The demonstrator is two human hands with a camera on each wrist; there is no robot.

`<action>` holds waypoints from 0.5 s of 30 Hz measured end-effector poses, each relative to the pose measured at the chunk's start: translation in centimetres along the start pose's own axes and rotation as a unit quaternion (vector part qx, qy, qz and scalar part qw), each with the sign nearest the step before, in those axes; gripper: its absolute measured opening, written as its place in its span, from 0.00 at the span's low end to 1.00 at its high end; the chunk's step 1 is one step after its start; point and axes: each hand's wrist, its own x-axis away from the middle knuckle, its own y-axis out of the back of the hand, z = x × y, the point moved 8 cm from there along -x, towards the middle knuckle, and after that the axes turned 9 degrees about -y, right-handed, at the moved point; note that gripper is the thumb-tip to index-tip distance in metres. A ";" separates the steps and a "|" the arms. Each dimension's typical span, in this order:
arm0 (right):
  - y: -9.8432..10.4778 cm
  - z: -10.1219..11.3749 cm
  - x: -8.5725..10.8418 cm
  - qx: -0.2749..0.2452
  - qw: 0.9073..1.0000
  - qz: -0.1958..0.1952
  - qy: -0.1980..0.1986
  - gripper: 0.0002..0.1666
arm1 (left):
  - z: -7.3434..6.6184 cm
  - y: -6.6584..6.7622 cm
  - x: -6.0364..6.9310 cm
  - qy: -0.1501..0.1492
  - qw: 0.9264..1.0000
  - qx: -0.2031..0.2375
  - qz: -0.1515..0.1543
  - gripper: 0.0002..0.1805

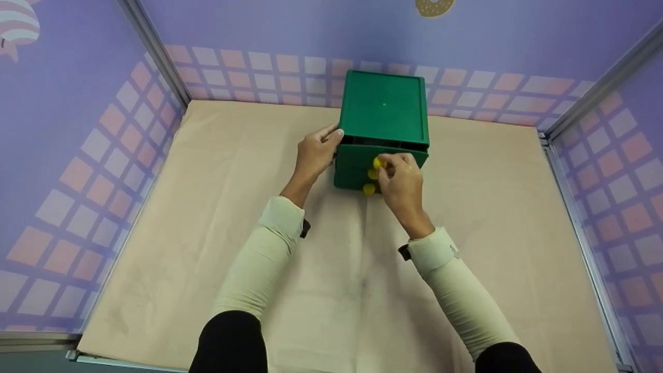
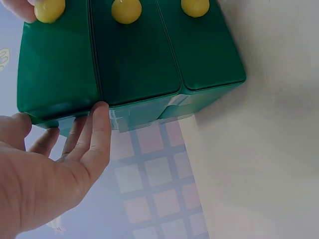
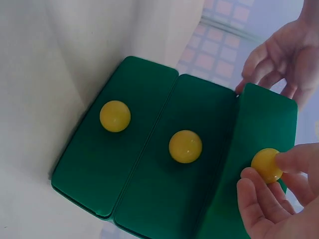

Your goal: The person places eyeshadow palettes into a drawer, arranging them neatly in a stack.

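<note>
A green box (image 1: 384,106) with three drawers stands upright at the back of the table. Each drawer front carries a round yellow knob. The top drawer (image 3: 269,117) sits slightly forward, with a dark gap behind its upper edge. My right hand (image 1: 404,184) pinches the top knob (image 3: 265,164) between thumb and fingers. Below it, the middle knob (image 3: 185,146) and the bottom knob (image 3: 115,116) are untouched, and their drawers look closed. At the box's left side, my left hand (image 1: 314,153) rests with extended fingers (image 2: 102,132) against the edge near the top drawer.
A pale cloth (image 1: 233,207) with creases covers the table. Behind the box rises a purple wall (image 1: 290,26) with a pink and white check band. Similar panels (image 1: 93,171) close off both sides, with metal rails (image 1: 160,57) at the corners.
</note>
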 end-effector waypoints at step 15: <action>-0.8 -0.4 -2.2 0.008 0.999 0.022 -0.034 0.14 | 0.4 0.1 -0.2 0.015 1.000 0.020 0.000 0.25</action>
